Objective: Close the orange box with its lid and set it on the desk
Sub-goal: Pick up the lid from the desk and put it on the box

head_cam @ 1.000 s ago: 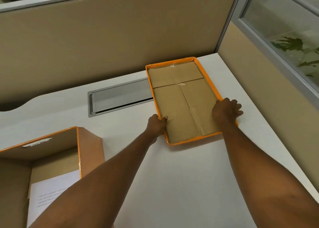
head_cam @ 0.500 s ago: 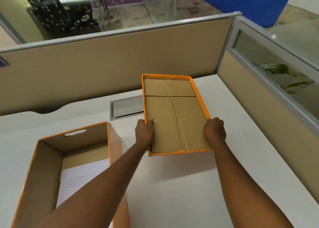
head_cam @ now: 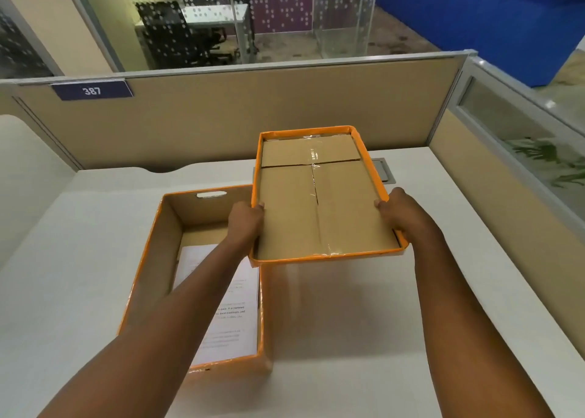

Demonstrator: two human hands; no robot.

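Head view: the lid (head_cam: 319,202) is held in the air, hollow side up, its brown inner face and orange rim toward the camera; the left hand (head_cam: 245,220) grips the lid's left long edge and the right hand (head_cam: 400,210) grips the right long edge, both closed on the rim near its near end; the lid hangs above the desk (head_cam: 364,322), clear of its surface, its near left corner overlapping the far right corner of the box (head_cam: 158,259); the box stands open on the desk at the near left, a printed sheet (head_cam: 228,307) lying on its floor and a handle slot in its far wall; the long axes of lid and box both run near to far, roughly parallel, so no large turn about the vertical seems needed; the box lies left of and nearer than the lid, on the left hand's side; since the hollow faces up, the lid probably has to be flipped over, then carried left and lowered squarely over the box's rim.
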